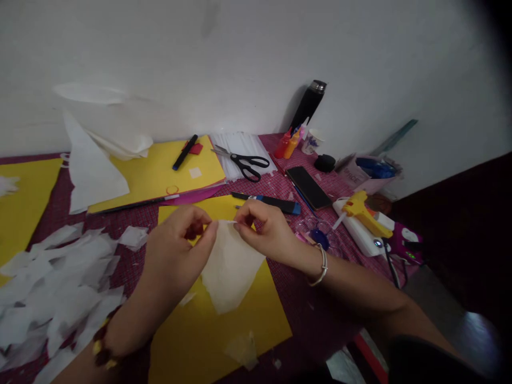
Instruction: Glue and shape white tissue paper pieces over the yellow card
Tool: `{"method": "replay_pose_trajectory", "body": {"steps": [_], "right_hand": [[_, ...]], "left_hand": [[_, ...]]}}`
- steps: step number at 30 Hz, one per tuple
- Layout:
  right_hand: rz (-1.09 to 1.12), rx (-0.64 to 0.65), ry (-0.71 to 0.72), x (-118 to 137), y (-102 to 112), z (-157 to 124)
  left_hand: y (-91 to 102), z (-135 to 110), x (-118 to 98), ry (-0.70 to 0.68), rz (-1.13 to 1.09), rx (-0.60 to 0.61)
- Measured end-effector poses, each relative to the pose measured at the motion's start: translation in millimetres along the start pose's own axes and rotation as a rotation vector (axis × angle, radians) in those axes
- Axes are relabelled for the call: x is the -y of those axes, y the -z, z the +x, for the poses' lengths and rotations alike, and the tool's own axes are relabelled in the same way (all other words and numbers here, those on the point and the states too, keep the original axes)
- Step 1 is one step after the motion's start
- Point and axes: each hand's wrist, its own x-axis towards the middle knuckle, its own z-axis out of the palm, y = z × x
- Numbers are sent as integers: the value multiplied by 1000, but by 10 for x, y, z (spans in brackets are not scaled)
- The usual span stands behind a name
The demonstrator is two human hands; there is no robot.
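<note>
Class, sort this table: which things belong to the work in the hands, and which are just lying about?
In use: left hand and right hand, fingers pinching the top edge of the white paper piece; yellow sheet under it.

Lying about: scissors, black marker, phone, glue gun, black flask, white paper scraps.

The one head-worn camera looks forward and down from just above the yellow sheet, close over it, facing the white wall beyond the sheet's far edge.
</note>
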Motion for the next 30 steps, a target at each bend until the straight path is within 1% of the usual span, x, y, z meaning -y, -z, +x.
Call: {"method": "replay_pose_trajectory", "body": {"steps": [3, 4, 5, 7, 9, 12, 14, 19, 25, 30], "right_hand": [[-131, -8, 162, -8, -2, -28], [-160, -2, 193, -12, -4, -38], [-185, 1, 213, -16, -7, -47], [-228, -2, 236, -28, -10, -65], [-266, -14, 262, -39, -7, -80], [-298, -17, 317, -47, 2, -100], [-309, -10, 338, -43, 5, -113], [-320, 19, 309, -20, 1, -139], [-220, 15, 251, 8, 4, -104], [-145, -8, 193, -12, -14, -83]], "left_hand": [[-28, -45, -31, 94, -234, 302], [-57, -59, -25, 143, -324, 369], [-91, -70, -12, 199, -404, 404], [-154, -88, 19, 313, -538, 411], [-194, -97, 41, 392, -653, 396], [-210, -97, 43, 439, -776, 391], [-212, -94, 37, 453, -815, 381], [-241, -96, 67, 438, -815, 361], [-261, -101, 104, 432, -840, 336], [-274, -109, 152, 338, -763, 312]]}}
